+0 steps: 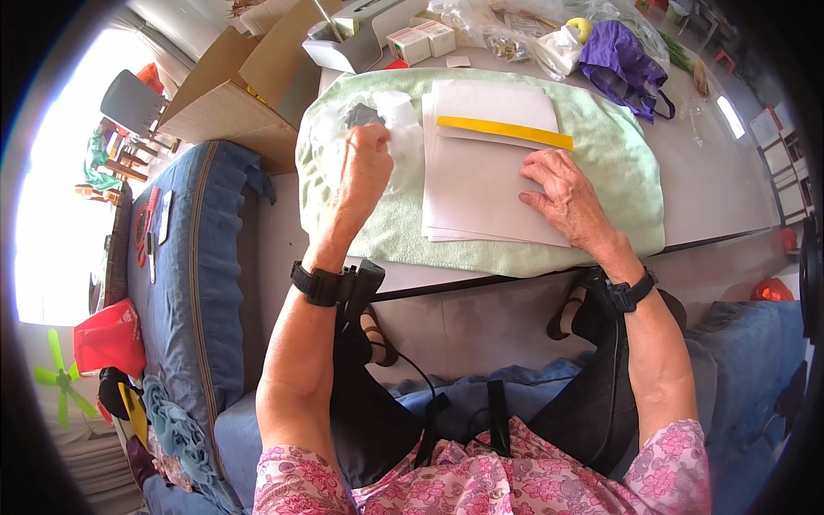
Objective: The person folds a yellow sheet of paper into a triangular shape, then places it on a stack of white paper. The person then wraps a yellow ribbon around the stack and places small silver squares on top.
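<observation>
My left hand is over a clear plastic bag on the left of a pale green towel. Its fingers are bent beside a dark grey item in the bag; whether they grip anything is unclear. My right hand rests with bent, spread fingers on the right part of a stack of white paper sheets. Just above those fingers, a yellow strip lies along the lower edge of a smaller white sheet or flap on the stack.
Along the table's far side are a grey organizer box, small cartons, plastic bags and a purple cloth bag. An open cardboard box stands at the left. Red-handled scissors lie on the blue sofa.
</observation>
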The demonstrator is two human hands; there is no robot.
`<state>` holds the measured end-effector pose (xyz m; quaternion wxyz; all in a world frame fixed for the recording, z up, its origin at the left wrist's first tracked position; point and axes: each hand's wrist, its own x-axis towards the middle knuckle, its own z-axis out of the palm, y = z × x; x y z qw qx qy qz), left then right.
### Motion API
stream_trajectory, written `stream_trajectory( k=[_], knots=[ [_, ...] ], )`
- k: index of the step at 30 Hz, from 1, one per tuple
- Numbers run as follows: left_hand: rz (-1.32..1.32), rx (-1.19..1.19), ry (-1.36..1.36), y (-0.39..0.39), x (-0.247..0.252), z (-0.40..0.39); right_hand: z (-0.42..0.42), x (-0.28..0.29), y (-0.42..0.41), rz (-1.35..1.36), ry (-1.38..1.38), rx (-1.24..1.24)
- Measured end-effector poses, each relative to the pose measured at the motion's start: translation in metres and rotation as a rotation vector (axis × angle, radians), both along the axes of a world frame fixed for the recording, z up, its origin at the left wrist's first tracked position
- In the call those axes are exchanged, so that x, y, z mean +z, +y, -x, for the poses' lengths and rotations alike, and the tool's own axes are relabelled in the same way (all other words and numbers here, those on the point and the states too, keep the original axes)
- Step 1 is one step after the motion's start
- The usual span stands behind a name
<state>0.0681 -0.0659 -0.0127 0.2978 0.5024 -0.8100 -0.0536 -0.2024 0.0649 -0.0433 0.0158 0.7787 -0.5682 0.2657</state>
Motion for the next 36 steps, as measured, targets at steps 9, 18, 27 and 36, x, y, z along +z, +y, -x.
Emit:
stream_trajectory(
  k=[9,18,27,36],
  knots=[
    [0.131,0.203,0.006,-0.028,-0.017,-0.013,-0.001,0.000,0.000,0.008,0.005,0.011],
    [0.048,0.142,-0.007,-0.039,-0.026,-0.016,-0.001,-0.002,0.000,0.008,0.015,0.006],
    [-0.010,0.142,-0.016,-0.029,-0.017,-0.010,-0.001,-0.002,0.000,0.007,0.032,0.011],
    [-0.067,0.151,-0.072,-0.013,0.001,-0.003,-0.001,-0.002,0.000,0.023,0.023,0.014]
  ],
)
